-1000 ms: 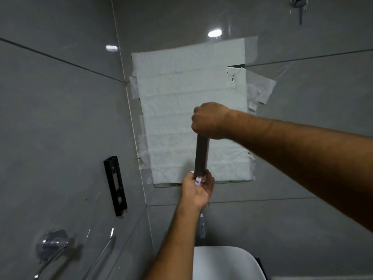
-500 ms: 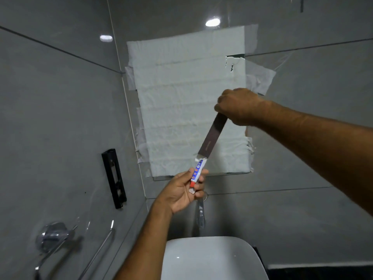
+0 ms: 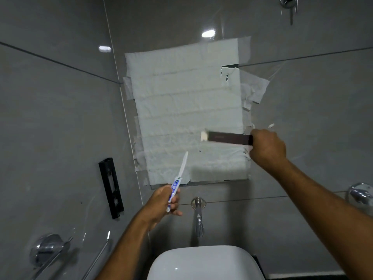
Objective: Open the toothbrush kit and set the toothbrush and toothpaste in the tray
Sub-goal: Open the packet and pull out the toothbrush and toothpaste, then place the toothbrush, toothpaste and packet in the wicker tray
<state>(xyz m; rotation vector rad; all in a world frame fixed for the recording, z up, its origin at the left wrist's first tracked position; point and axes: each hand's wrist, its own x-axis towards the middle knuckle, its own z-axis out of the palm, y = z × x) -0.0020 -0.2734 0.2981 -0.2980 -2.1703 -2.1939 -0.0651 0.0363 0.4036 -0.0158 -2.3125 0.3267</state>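
My left hand (image 3: 164,201) grips a small blue-and-white toothpaste tube (image 3: 174,187) together with a white toothbrush (image 3: 184,163), whose handle sticks up and to the right above the fist. My right hand (image 3: 267,148) holds one end of the long dark toothbrush kit box (image 3: 228,137), which lies level, its open white end pointing left. The box and the brush are apart, with a clear gap between them. No tray is in view.
A mirror covered with taped white paper (image 3: 187,110) hangs on the grey tiled wall. Below it a chrome tap (image 3: 198,216) reaches over a white basin (image 3: 203,263). A black holder (image 3: 111,187) and chrome fittings (image 3: 47,249) sit on the left wall.
The toothbrush and toothpaste have come fully out of the box in my left hand. My right hand swung the box right and turned it from slanted to level.
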